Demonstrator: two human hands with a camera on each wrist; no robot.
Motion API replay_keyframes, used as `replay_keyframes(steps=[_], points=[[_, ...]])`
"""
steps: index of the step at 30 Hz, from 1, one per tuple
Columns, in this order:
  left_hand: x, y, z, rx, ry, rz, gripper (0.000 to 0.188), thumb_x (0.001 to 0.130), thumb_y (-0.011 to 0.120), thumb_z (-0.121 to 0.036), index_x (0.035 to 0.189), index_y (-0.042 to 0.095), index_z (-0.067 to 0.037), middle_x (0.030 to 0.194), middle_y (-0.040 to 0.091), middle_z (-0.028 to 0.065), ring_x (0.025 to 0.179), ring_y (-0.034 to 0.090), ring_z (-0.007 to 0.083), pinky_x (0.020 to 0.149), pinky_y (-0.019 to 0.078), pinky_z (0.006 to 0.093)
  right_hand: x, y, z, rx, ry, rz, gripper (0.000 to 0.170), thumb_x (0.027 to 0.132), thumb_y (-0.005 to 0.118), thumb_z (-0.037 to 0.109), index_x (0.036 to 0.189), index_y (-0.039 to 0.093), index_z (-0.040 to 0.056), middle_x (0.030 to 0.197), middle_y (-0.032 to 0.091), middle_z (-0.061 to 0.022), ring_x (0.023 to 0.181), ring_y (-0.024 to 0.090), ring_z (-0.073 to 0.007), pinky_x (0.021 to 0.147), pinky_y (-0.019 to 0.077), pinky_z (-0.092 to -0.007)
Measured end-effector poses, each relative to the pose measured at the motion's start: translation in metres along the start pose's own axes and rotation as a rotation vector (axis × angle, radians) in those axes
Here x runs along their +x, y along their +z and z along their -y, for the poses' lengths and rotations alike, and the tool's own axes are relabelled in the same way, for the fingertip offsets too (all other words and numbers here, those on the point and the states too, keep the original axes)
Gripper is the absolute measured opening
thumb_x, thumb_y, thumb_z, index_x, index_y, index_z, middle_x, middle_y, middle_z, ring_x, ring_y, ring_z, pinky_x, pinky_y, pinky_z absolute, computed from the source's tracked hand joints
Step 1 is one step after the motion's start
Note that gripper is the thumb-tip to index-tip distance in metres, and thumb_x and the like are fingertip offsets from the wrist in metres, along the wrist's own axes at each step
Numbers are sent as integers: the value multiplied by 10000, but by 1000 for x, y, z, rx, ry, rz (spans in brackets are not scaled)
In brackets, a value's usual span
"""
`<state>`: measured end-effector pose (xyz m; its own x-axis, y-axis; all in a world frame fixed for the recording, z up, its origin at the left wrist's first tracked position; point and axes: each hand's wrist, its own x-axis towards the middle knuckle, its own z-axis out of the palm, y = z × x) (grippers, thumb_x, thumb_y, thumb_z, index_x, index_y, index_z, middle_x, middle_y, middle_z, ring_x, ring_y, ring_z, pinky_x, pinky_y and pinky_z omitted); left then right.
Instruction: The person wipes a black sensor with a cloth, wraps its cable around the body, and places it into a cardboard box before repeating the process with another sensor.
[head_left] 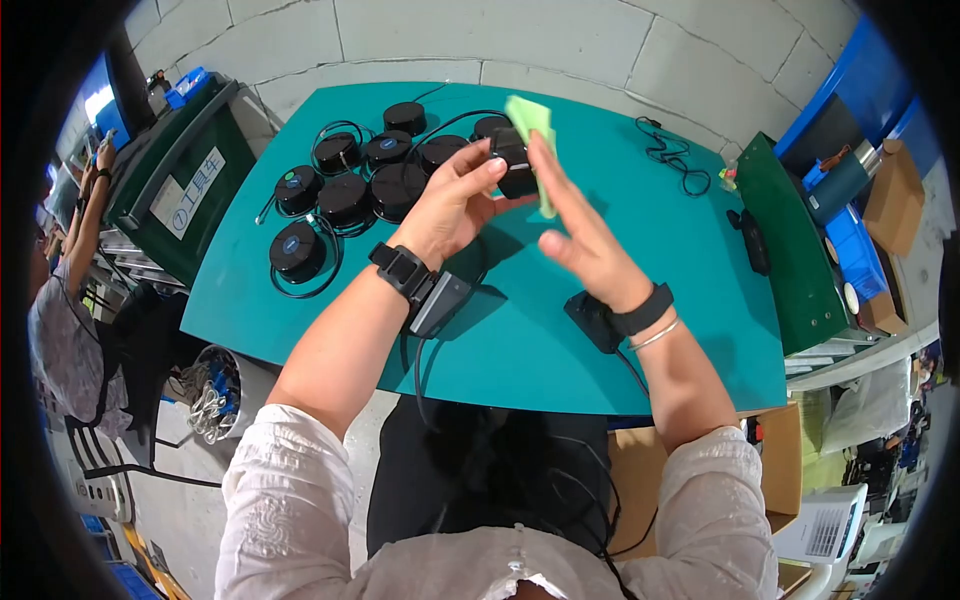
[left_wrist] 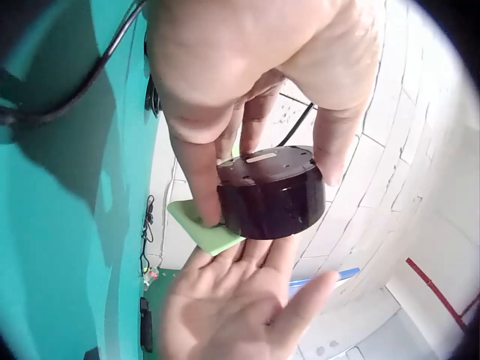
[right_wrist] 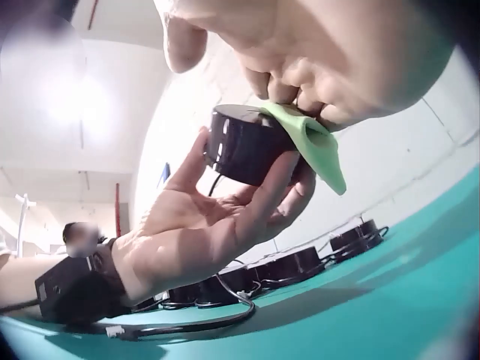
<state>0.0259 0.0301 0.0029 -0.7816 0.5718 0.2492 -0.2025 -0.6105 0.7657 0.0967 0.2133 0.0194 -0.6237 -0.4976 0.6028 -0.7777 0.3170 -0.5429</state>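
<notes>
A round black device (head_left: 514, 165) is held up above the teal table by the left hand (head_left: 448, 205), whose thumb and fingers grip its rim. In the left wrist view the device (left_wrist: 274, 199) shows its dark glossy side. A light green cloth (head_left: 530, 115) lies against the face of the device turned to the right hand (head_left: 590, 240). The right hand's fingers are straight and press the cloth (right_wrist: 311, 146) there, its thumb apart. In the right wrist view the left hand (right_wrist: 217, 225) cups the device (right_wrist: 244, 142) from below.
Several round black devices (head_left: 344, 200) with cables stand on the left and back of the teal table (head_left: 600, 380). A coiled black cable (head_left: 672, 155) lies at the back right. Green cabinets (head_left: 800, 270) flank the table; another person's arm (head_left: 90, 215) is at far left.
</notes>
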Motion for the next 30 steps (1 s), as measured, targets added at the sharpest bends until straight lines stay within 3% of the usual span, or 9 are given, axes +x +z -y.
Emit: replay_keyframes(steps=[2,3,6,8,12,18,20,24,30], points=[[1,-5,0,79,96,-136,594,861,715,-140,1351,414,8,1241,527,105,1135,560,220,951,500,457,1,3,6,-4,8,6,749,983,468,453,1534,159,51,1591,158,-176,1468,180,-322,1169,203,-391],[1,-7,-3,167,57,-100,660,843,727,-153,1392,375,-54,1326,465,87,1239,465,198,986,446,411,0,3,5,-34,36,-8,730,986,462,454,1526,188,46,1577,192,-181,1455,212,-327,1159,226,-394],[-2,-7,-5,364,-27,-120,691,791,756,-101,1376,389,-61,1272,493,75,1197,487,190,965,455,368,-1,-1,-2,-118,75,-99,674,991,454,457,1480,289,22,1504,305,-194,1395,313,-330,1123,288,-392],[1,-3,2,448,68,49,732,675,813,-6,1314,458,-12,1264,494,64,1157,494,195,991,435,327,-3,-2,-6,-169,90,-179,645,993,453,460,1440,362,4,1446,385,-201,1347,383,-329,1097,327,-388],[-2,5,12,453,-9,123,791,660,800,-15,1360,434,-54,1283,523,80,1181,491,203,1023,405,344,-8,-2,-12,46,391,-305,537,983,500,438,1242,498,-33,1220,531,-187,1138,526,-312,991,411,-371],[-3,9,5,355,55,72,836,680,830,-28,1389,387,-16,1242,540,106,1127,512,186,940,481,336,-4,5,-4,-116,232,-378,461,924,636,312,1232,518,-9,1196,536,-187,1106,547,-320,947,447,-371],[-1,5,8,369,33,28,817,694,826,-41,1385,390,-25,1253,536,111,1118,525,184,918,494,335,-1,4,4,-344,121,-399,376,866,686,160,1192,563,19,1177,555,-165,1091,562,-322,936,464,-366],[0,-5,7,308,-20,-110,748,744,814,-108,1367,405,-55,1222,555,97,1045,574,169,842,531,323,1,8,5,-380,54,-299,369,814,673,27,1176,600,37,1194,575,-133,1083,571,-316,928,483,-372],[-3,-2,6,-51,-49,-255,429,984,529,-407,1274,540,-91,1178,627,56,1075,608,188,900,516,340,6,12,21,-647,-153,-166,373,748,663,-21,1107,674,82,1164,626,-44,1082,563,-270,924,494,-362]])
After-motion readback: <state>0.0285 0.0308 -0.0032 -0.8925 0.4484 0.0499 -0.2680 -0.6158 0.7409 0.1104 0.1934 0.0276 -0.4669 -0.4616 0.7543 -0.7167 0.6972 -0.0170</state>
